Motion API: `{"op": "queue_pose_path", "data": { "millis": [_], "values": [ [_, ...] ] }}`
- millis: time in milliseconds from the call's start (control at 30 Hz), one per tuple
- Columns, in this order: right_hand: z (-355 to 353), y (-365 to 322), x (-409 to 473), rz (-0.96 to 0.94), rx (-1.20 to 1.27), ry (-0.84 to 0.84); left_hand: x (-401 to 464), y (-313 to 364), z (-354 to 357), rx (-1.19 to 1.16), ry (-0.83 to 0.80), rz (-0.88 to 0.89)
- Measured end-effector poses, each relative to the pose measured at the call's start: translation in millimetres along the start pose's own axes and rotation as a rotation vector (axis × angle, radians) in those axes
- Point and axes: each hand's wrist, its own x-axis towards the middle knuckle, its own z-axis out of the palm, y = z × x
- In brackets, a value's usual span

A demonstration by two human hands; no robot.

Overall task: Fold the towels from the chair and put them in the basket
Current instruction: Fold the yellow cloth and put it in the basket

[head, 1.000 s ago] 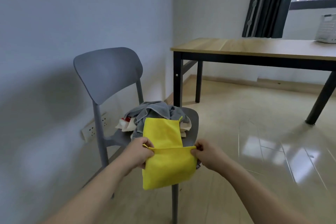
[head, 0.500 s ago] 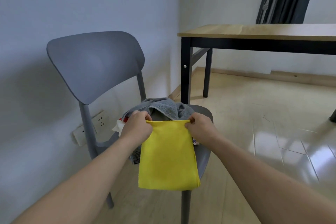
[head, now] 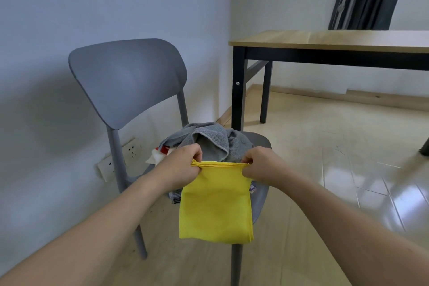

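Pale blue-grey walls meet at a corner behind a grey chair (head: 130, 81), and a wooden table (head: 336, 39) on black legs stands to its right on a glossy tiled floor. On the chair seat lies a heap of unfolded laundry: a grey towel (head: 213, 139) on top, with a white and red cloth (head: 160, 154) showing at the heap's left edge.

In front of the seat's front edge hangs a yellow towel (head: 216, 204), already doubled over, its layered edges gathered along the top and its lower edge free in the air. The left hand (head: 183, 167) pinches the top left corner, fingers curled round the stacked layers; the right hand (head: 257, 165) pinches the top right corner in the same way. Both forearms reach forward from the bottom corners of the view, wrists roughly level, so the top edge is stretched nearly straight between them.

The step in hand looks like the folding of this yellow towel, partway through: the fold is made and the corners are being squared. The next move probably calls for one more fold, bringing one hand's corner across to the other, or else carrying it to the basket, which is out of view. Several towels on the seat remain unfolded, so the task seems to be at an early stage.
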Motion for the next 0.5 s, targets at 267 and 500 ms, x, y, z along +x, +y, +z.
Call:
{"op": "queue_pose_path", "data": {
  "millis": [267,500],
  "values": [
    [-63.3,-30.7,-78.3,-0.156,-0.219,-0.278,-59.3,42.2,-35.5,-0.045,-0.183,0.112],
    [-97.8,-54.1,-115.2,-0.074,-0.073,-0.436,-92.6,66.1,-72.3,-0.406,-0.657,-0.054]
  ]
}}
